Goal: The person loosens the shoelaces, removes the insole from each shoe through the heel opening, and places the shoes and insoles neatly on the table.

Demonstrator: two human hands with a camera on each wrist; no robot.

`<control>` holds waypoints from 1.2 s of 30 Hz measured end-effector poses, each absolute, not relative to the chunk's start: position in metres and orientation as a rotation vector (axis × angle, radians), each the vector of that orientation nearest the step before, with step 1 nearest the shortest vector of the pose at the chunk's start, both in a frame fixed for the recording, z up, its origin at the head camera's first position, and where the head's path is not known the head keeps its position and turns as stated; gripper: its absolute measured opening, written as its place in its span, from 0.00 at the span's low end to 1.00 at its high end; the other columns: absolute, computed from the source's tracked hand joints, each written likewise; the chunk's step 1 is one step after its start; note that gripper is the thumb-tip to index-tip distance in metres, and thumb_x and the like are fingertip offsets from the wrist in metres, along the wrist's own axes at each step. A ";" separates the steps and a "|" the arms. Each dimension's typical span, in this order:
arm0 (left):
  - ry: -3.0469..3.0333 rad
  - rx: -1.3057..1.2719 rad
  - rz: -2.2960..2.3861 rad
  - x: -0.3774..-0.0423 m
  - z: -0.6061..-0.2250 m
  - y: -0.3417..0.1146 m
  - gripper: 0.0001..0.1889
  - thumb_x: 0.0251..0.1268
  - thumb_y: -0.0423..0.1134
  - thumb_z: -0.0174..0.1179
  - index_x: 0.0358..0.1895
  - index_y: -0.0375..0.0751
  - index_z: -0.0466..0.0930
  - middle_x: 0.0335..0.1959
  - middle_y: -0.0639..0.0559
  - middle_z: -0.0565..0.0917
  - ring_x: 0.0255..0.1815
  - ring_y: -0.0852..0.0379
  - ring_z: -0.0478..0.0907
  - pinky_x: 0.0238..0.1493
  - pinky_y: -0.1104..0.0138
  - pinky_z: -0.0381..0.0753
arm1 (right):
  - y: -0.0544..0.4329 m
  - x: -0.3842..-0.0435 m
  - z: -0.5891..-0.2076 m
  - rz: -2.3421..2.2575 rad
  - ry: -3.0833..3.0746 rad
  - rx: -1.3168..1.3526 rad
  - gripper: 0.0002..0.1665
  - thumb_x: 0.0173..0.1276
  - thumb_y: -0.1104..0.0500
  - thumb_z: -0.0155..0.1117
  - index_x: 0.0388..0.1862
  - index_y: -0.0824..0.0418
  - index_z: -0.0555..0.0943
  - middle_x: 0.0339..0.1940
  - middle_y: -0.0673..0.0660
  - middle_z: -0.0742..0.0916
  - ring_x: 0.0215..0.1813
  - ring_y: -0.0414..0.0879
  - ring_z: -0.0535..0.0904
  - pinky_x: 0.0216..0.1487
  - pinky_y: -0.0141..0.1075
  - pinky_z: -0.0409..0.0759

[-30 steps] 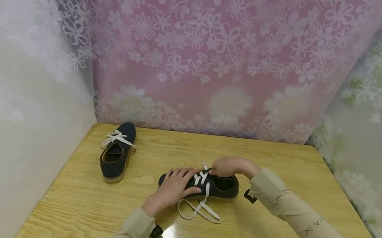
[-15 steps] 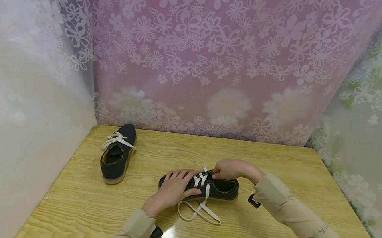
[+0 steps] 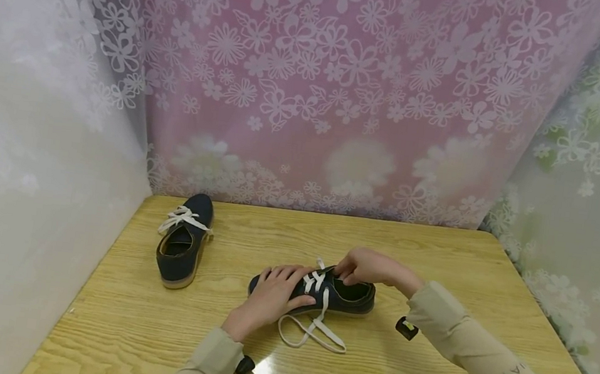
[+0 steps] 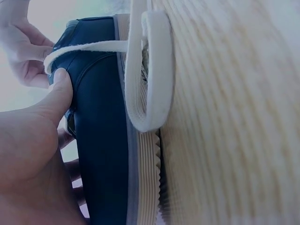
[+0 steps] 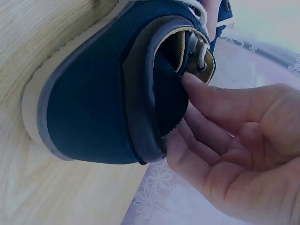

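A dark navy sneaker (image 3: pixel 355 306) lies sole-down on the wooden table, toe to the left. My left hand (image 3: pixel 273 297) holds its front part, thumb (image 4: pixel 60 86) on the near side and fingers over the far side. At the shoe's opening, my right hand (image 3: pixel 366 267) pinches the dark tongue (image 5: pixel 169 101), which has a zigzag edge, between thumb and fingers. White laces cross over the front. One long loose lace (image 4: pixel 160 70) hangs down the near side and loops onto the table.
At the back left of the table (image 3: pixel 154 345) stands a matching navy sneaker (image 3: pixel 177 267), its white laces (image 3: pixel 182 216) tied in a bow. Pink floral cloth (image 3: pixel 313 87) hangs behind the table's back edge, with pale cloth along both sides.
My right hand has shifted slightly to the right at the shoe's opening, its wrist moving right as well. My left hand and both shoes have stayed in place.
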State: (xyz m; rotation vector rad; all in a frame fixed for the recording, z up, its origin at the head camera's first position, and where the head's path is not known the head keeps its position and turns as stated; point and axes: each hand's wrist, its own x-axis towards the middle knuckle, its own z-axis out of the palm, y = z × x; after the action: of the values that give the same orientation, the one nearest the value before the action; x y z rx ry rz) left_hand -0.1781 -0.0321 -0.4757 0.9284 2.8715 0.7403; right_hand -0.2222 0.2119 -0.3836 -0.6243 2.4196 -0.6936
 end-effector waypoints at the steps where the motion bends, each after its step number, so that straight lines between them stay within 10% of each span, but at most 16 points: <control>1: 2.869 0.931 0.743 -0.178 -0.475 -0.032 0.34 0.74 0.62 0.51 0.79 0.55 0.61 0.73 0.47 0.69 0.74 0.41 0.65 0.72 0.37 0.59 | 0.212 -0.222 -0.384 -0.722 2.424 -0.601 0.18 0.68 0.72 0.65 0.57 0.73 0.83 0.50 0.64 0.89 0.52 0.53 0.86 0.50 0.39 0.87; 36: 2.848 0.931 0.745 -0.178 -0.474 -0.034 0.34 0.73 0.63 0.52 0.78 0.56 0.62 0.73 0.50 0.70 0.74 0.43 0.65 0.73 0.38 0.59 | 0.204 -0.213 -0.385 -0.582 2.640 -0.547 0.12 0.64 0.61 0.75 0.46 0.62 0.91 0.43 0.56 0.91 0.41 0.47 0.87 0.42 0.41 0.86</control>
State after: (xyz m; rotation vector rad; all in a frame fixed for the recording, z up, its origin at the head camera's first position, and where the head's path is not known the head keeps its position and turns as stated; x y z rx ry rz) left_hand -0.1775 -0.0341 -0.4739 0.9306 2.8482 0.7449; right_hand -0.2128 0.2044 -0.3849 -0.5470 2.6404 -0.5816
